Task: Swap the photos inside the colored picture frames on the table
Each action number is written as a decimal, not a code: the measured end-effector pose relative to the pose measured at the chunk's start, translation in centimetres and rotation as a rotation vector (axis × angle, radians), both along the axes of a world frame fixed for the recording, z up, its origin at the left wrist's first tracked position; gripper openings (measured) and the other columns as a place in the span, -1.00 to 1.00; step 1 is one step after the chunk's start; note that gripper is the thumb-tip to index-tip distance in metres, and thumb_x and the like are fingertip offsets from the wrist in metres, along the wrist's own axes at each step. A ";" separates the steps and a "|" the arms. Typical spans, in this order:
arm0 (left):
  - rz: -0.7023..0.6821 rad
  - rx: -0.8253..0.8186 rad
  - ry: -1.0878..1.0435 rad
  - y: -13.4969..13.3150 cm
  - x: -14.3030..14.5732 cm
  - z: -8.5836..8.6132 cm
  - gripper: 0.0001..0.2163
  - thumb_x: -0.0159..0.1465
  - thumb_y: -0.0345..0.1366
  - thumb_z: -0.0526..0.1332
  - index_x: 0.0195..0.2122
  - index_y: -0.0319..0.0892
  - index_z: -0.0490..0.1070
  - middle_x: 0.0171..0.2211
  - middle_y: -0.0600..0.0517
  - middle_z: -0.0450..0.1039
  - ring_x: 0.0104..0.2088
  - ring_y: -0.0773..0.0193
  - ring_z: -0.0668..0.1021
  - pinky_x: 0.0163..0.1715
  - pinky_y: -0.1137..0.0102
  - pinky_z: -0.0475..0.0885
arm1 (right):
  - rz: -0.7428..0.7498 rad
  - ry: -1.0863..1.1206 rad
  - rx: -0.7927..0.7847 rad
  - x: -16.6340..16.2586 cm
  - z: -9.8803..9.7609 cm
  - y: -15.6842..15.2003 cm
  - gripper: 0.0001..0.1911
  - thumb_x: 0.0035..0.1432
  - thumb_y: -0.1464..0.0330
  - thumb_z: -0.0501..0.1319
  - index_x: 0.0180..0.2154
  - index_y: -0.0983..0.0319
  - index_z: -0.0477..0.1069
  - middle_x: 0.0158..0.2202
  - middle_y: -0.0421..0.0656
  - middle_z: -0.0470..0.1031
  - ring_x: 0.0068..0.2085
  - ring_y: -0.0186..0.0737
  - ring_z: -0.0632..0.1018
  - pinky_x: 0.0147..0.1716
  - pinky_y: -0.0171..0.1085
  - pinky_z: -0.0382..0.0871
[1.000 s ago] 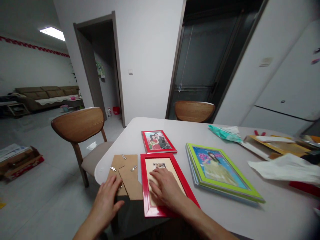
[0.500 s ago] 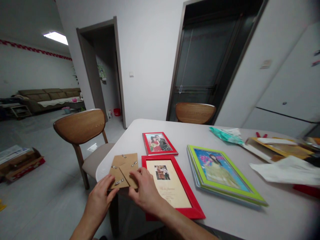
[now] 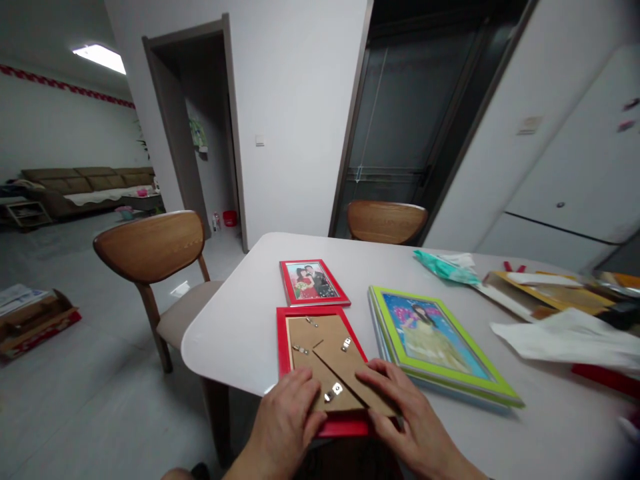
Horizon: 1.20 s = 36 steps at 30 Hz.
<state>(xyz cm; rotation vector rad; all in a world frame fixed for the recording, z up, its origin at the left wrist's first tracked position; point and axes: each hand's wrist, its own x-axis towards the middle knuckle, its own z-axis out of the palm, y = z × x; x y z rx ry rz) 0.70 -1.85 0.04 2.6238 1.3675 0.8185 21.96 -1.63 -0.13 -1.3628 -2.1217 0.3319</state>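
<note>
A brown picture-frame backing board (image 3: 327,333) with metal clips and a fold-out stand flap lies over a red picture frame (image 3: 283,343), covering most of its face. My left hand (image 3: 285,420) grips the board's near left edge between thumb and fingers. On the near right edge, my right hand (image 3: 413,417) holds the same board, its thumb below and fingers on top of the flap. Whether the board rests on the frame or hovers just above it, I cannot tell. Just beyond sits a smaller red frame (image 3: 341,291) holding a couple's photo.
Right of my hands lies a stack of frames topped by a lime-green frame (image 3: 493,387). Farther right are a teal wrapper (image 3: 445,267), white paper (image 3: 565,340) and a yellow envelope (image 3: 555,293). Wooden chairs (image 3: 155,243) stand left of and behind the white table (image 3: 235,320).
Both hands have carried the backing board rightward, from beside the larger red frame to over it. The frame's inner picture is now mostly covered. The view has shifted slightly.
</note>
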 end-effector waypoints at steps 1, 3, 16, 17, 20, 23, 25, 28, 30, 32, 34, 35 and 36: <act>0.006 -0.029 0.008 0.1 0.1 -0.1 -0.70 -0.01 -0.44 0.25 -0.21 -0.25 0.33 -0.15 -0.16 0.41 -0.15 0.10 0.46 -0.14 0.21 0.40 | -0.001 -0.024 0.007 0.0 -0.4 0.0 -0.61 -0.08 0.35 0.07 -0.13 0.21 0.30 -0.07 -0.01 0.22 -0.03 -0.06 0.28 -0.08 -0.07 0.20; 0.023 -0.083 0.017 0.3 -0.1 -0.1 -0.76 0.02 -0.44 0.21 -0.24 -0.21 0.35 -0.17 -0.12 0.43 -0.17 0.11 0.47 -0.12 0.18 0.37 | 0.010 -0.070 0.029 -0.3 -0.9 0.2 -0.61 -0.09 0.33 0.09 -0.13 0.20 0.30 -0.09 -0.01 0.24 -0.05 -0.05 0.29 -0.09 -0.06 0.19; -0.069 -0.296 0.051 -0.2 -1.8 0.3 -0.62 -0.04 -0.20 0.25 -0.18 -0.19 0.32 -0.01 -0.15 0.28 0.03 0.05 0.29 0.03 0.02 0.07 | 0.017 -0.212 0.084 -2.3 -0.2 2.1 -0.70 -0.01 0.41 0.02 -0.19 0.19 0.34 -0.17 -0.06 0.30 -0.15 -0.16 0.31 -0.16 -0.15 0.18; -0.060 -0.302 0.039 -0.2 -1.8 0.4 -0.63 -0.05 -0.21 0.27 -0.20 -0.18 0.32 -0.01 -0.15 0.28 0.03 0.06 0.29 0.04 0.02 0.05 | 0.002 -0.224 0.082 -2.3 -0.1 2.6 -0.70 0.01 0.41 0.00 -0.18 0.19 0.34 -0.16 -0.07 0.29 -0.15 -0.16 0.31 -0.16 -0.16 0.18; -0.042 -0.319 0.014 -0.2 -1.7 0.5 -0.64 -0.08 -0.23 0.29 -0.24 -0.19 0.34 -0.02 -0.14 0.29 0.03 0.07 0.29 0.06 0.03 0.00 | -0.079 -0.282 0.067 -2.4 -0.1 4.3 -0.68 0.03 0.40 -0.02 -0.15 0.18 0.32 -0.13 -0.05 0.27 -0.14 -0.14 0.30 -0.17 -0.15 0.18; -0.034 -0.327 0.008 -0.3 -1.7 0.3 -0.65 -0.08 -0.24 0.29 -0.25 -0.20 0.34 -0.02 -0.16 0.30 0.03 0.08 0.29 0.06 0.05 0.02 | -0.141 -0.313 0.046 -2.7 -0.4 5.6 -0.68 0.06 0.37 -0.03 -0.14 0.21 0.33 -0.10 -0.02 0.23 -0.13 -0.13 0.30 -0.17 -0.16 0.18; -0.022 -0.313 -0.007 -0.3 -1.7 0.2 -0.65 -0.09 -0.23 0.29 -0.26 -0.20 0.34 -0.02 -0.15 0.30 0.02 0.08 0.30 0.06 0.06 0.03 | -0.142 -0.296 0.034 -2.8 -0.5 5.9 -0.69 0.06 0.39 -0.05 -0.18 0.25 0.35 -0.11 0.00 0.23 -0.12 -0.13 0.30 -0.17 -0.19 0.19; -0.010 -0.281 -0.031 -0.3 -1.7 -0.1 -0.67 -0.11 -0.23 0.29 -0.30 -0.18 0.35 -0.04 -0.13 0.32 0.00 0.09 0.33 0.05 0.06 0.06 | -0.100 -0.249 0.005 -2.9 -0.5 5.7 -0.72 0.06 0.42 -0.06 -0.29 0.31 0.38 -0.16 0.00 0.26 -0.14 -0.17 0.31 -0.16 -0.22 0.20; -0.010 -0.269 -0.041 -0.2 -1.7 -0.2 -0.69 -0.12 -0.24 0.29 -0.33 -0.18 0.35 -0.05 -0.12 0.33 -0.01 0.08 0.34 0.05 0.07 0.07 | -0.080 -0.226 -0.012 -2.8 -0.4 5.5 -0.73 0.06 0.44 -0.07 -0.35 0.32 0.39 -0.18 0.00 0.27 -0.15 -0.19 0.32 -0.14 -0.22 0.20; -0.010 -0.265 -0.047 -0.2 -1.6 -0.3 -0.70 -0.12 -0.24 0.30 -0.34 -0.18 0.35 -0.05 -0.11 0.34 -0.02 0.08 0.34 0.05 0.07 0.07 | -0.076 -0.211 -0.018 -2.7 -0.4 5.5 -0.72 0.06 0.44 -0.07 -0.35 0.32 0.39 -0.16 0.00 0.27 -0.13 -0.18 0.32 -0.13 -0.21 0.20; -0.006 -0.269 -0.050 -0.1 -1.6 -0.2 -0.69 -0.13 -0.24 0.31 -0.34 -0.19 0.35 -0.05 -0.12 0.34 -0.02 0.08 0.35 0.05 0.08 0.07 | -0.077 -0.204 -0.018 -2.6 -0.4 5.5 -0.71 0.05 0.44 -0.06 -0.30 0.33 0.40 -0.13 0.02 0.27 -0.11 -0.16 0.32 -0.11 -0.19 0.20; -0.004 -0.274 -0.049 -0.1 -1.7 -0.2 -0.68 -0.14 -0.25 0.31 -0.33 -0.19 0.35 -0.05 -0.13 0.34 -0.02 0.08 0.34 0.05 0.08 0.07 | -0.080 -0.202 -0.014 -2.5 -0.4 5.4 -0.71 0.05 0.43 -0.06 -0.28 0.34 0.39 -0.11 0.03 0.27 -0.09 -0.14 0.31 -0.11 -0.18 0.20; -0.007 -0.281 -0.048 0.0 -1.8 -0.1 -0.66 -0.14 -0.25 0.32 -0.32 -0.21 0.35 -0.05 -0.13 0.33 -0.02 0.08 0.34 0.05 0.09 0.08 | -0.084 -0.202 -0.004 -2.6 -0.4 5.3 -0.70 0.05 0.42 -0.05 -0.25 0.34 0.38 -0.10 0.04 0.26 -0.08 -0.13 0.31 -0.10 -0.17 0.20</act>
